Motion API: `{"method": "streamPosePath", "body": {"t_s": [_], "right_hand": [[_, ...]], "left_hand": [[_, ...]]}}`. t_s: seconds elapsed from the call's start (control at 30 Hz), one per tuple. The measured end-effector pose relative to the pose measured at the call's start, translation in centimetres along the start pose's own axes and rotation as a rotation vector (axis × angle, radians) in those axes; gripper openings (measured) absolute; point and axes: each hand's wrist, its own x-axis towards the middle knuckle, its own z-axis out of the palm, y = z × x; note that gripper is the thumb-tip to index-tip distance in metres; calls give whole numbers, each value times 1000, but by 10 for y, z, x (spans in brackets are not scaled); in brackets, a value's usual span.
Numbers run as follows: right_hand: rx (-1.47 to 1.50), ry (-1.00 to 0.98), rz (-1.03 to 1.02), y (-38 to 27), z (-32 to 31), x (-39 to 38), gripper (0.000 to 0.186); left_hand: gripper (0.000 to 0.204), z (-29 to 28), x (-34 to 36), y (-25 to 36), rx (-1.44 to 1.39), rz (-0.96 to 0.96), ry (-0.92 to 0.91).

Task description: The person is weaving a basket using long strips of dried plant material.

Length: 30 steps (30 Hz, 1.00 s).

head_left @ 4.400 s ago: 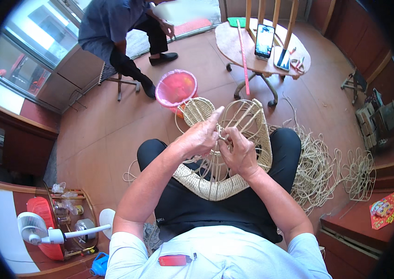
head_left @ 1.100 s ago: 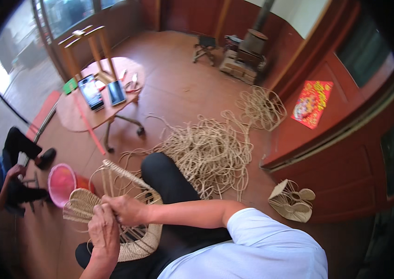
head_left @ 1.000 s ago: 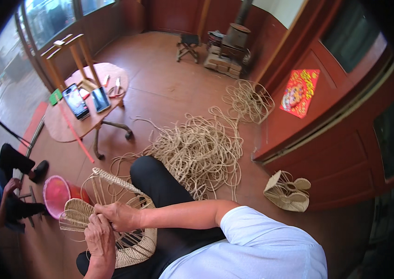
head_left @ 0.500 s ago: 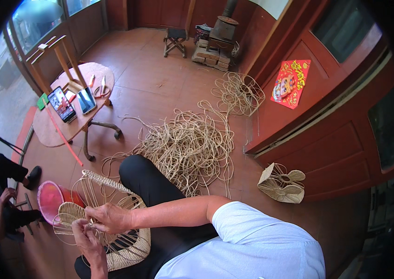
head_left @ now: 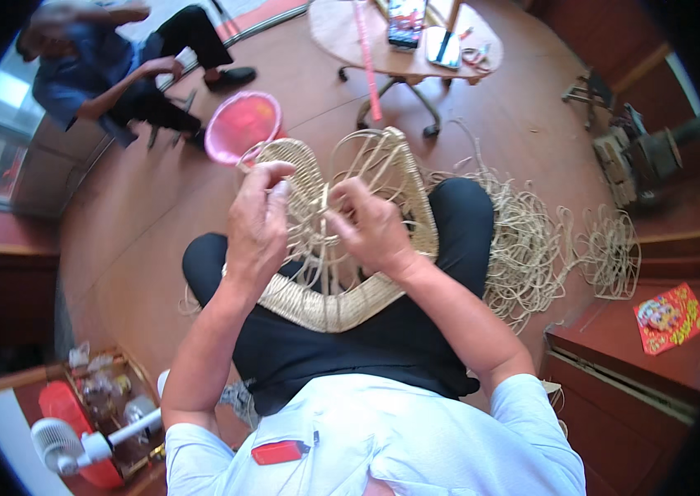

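Observation:
A pale woven cord piece [head_left: 333, 310] lies across my lap, with a curved braided border, rounded panels and loose strands over its open middle. My left hand [head_left: 258, 219] is raised over its left part, fingers curled beside the small rounded panel [head_left: 300, 162]; whatever they hold is too small to make out. My right hand [head_left: 371, 230] is at the middle, thumb and forefinger closed on thin cord [head_left: 324, 207] where strands cross.
A pink-lined bucket [head_left: 242, 124] stands ahead, beside a seated person [head_left: 94, 74]. A round wheeled table [head_left: 342, 37] holds phones and tools. Tangled cord [head_left: 523, 273] covers floor to my right. A white fan [head_left: 59, 446] is at lower left.
The view has swung back from the right to face forward. My hands, together at the middle half a second ago, are now apart, the left one further left.

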Motion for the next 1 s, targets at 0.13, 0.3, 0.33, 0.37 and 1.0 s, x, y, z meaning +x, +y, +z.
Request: {"method": "streamPosePath", "body": {"t_s": [0.13, 0.3, 0.33, 0.37, 1.0], "right_hand": [[14, -28, -2, 0, 1, 1, 32], [20, -58, 21, 0, 4, -3, 31], [21, -61, 21, -1, 3, -3, 31], [23, -75, 31, -3, 1, -3, 31], [-3, -43, -147, 1, -1, -5, 19]], "left_hand": [[32, 4, -24, -16, 101, -64, -176], [29, 21, -29, -23, 240, 26, -80], [23, 22, -29, -24, 245, 13, -88], [23, 23, -28, -24, 246, 11, -87], [33, -26, -56, -29, 538, 94, -444]]}}
